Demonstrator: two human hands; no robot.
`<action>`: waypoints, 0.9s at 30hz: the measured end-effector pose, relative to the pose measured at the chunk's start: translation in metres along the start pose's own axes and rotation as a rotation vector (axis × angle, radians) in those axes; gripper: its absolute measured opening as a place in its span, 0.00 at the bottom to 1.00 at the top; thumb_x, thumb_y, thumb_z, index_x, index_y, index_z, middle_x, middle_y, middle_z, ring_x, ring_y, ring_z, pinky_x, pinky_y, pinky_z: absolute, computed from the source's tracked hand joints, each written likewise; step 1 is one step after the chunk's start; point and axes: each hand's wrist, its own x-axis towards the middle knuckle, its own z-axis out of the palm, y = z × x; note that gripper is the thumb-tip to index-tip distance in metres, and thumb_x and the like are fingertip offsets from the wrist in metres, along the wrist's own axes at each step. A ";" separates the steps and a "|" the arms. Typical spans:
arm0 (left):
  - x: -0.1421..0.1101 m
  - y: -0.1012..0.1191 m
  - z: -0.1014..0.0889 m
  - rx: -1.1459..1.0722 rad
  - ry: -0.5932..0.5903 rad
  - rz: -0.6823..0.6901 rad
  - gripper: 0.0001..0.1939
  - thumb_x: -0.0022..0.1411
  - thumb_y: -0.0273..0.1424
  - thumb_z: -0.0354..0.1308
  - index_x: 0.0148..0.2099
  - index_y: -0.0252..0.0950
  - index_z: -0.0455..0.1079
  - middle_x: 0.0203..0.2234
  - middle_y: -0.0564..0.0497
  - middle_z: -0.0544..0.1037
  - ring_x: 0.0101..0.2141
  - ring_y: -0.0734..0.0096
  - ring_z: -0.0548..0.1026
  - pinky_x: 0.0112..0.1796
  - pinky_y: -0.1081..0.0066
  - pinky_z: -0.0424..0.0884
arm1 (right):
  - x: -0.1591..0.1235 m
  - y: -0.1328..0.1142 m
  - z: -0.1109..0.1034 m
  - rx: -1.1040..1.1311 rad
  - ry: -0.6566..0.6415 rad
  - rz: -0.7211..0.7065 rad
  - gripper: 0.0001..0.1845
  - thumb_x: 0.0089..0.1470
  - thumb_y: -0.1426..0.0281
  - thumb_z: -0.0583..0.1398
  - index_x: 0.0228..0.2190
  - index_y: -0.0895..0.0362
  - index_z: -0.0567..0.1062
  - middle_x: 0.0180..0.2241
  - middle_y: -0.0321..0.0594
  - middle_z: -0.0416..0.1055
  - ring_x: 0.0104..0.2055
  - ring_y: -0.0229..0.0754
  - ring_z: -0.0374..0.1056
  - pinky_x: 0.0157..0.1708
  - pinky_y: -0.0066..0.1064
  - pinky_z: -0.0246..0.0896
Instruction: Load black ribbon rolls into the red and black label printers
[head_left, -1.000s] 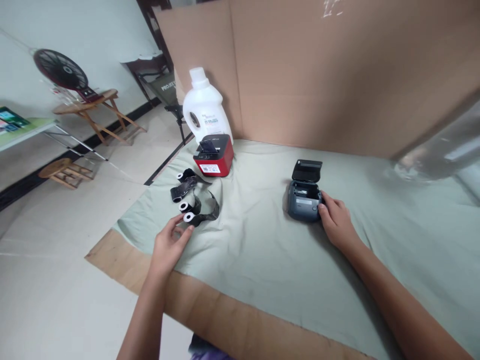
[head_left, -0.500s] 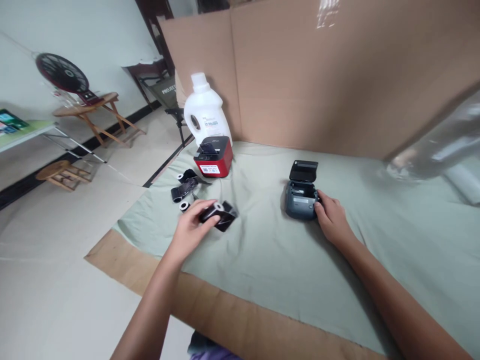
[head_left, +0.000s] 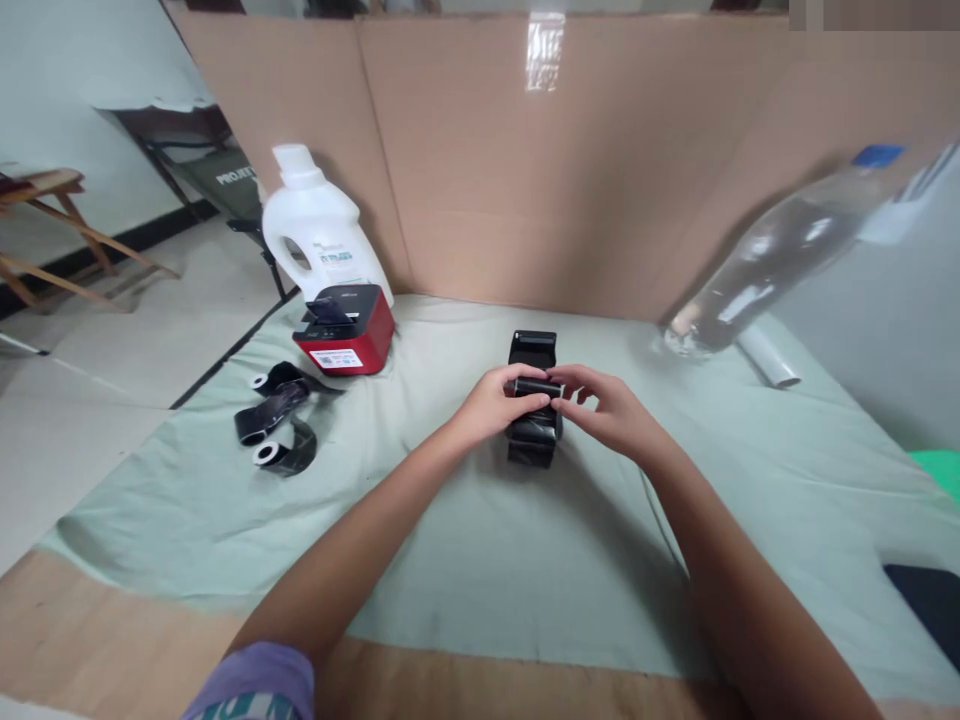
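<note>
A small black roll [head_left: 537, 387] with a loose black strip is held over the portable printer [head_left: 532, 349], whose lid stands up. My left hand [head_left: 499, 400] pinches the roll's left end between thumb and fingers. At the other end, my right hand [head_left: 598, 402] has its thumb and fingertips closed on the roll too. The strip hangs down over the front of the printer and hides most of its body. Several more black rolls [head_left: 285, 458] with uncoiled strips lie on the cloth to the left.
A red and black box-shaped printer [head_left: 349, 335] stands before a white jug [head_left: 322, 225] at the back left. A large clear bottle [head_left: 772, 260] leans on the right, beside a grey tube [head_left: 769, 350]. Cardboard [head_left: 480, 150] walls the back. A dark flat object [head_left: 926, 600] lies at lower right.
My left hand has carried the black roll rightward to the printer. My right hand has left the printer's side and now grips the roll. The view has turned to the right.
</note>
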 end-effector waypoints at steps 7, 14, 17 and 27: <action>-0.015 -0.020 0.021 -0.214 0.307 -0.191 0.34 0.58 0.26 0.65 0.65 0.37 0.57 0.45 0.45 0.78 0.33 0.73 0.78 0.34 0.72 0.74 | 0.041 0.002 -0.011 -0.250 -0.062 -0.007 0.13 0.55 0.66 0.61 0.42 0.54 0.79 0.30 0.38 0.76 0.28 0.42 0.67 0.32 0.34 0.62; -0.064 -0.036 0.055 -0.219 0.363 -0.236 0.28 0.60 0.39 0.65 0.58 0.42 0.59 0.24 0.61 0.68 0.23 0.76 0.70 0.22 0.80 0.66 | 0.055 0.036 0.005 -0.188 -0.040 0.082 0.14 0.55 0.68 0.61 0.43 0.56 0.77 0.37 0.41 0.78 0.26 0.38 0.63 0.30 0.33 0.60; -0.065 -0.040 0.055 -0.190 0.379 -0.224 0.20 0.62 0.40 0.62 0.52 0.43 0.61 0.22 0.62 0.64 0.21 0.77 0.67 0.20 0.81 0.66 | 0.055 0.044 0.011 -0.210 -0.035 0.089 0.13 0.55 0.70 0.60 0.43 0.56 0.76 0.40 0.42 0.78 0.27 0.39 0.65 0.33 0.34 0.61; -0.069 -0.053 0.057 -0.085 0.308 -0.165 0.14 0.66 0.40 0.58 0.50 0.42 0.63 0.22 0.59 0.67 0.23 0.75 0.67 0.22 0.78 0.71 | 0.052 0.050 0.015 -0.307 -0.072 0.088 0.13 0.56 0.73 0.60 0.44 0.58 0.76 0.38 0.43 0.76 0.31 0.42 0.68 0.37 0.34 0.63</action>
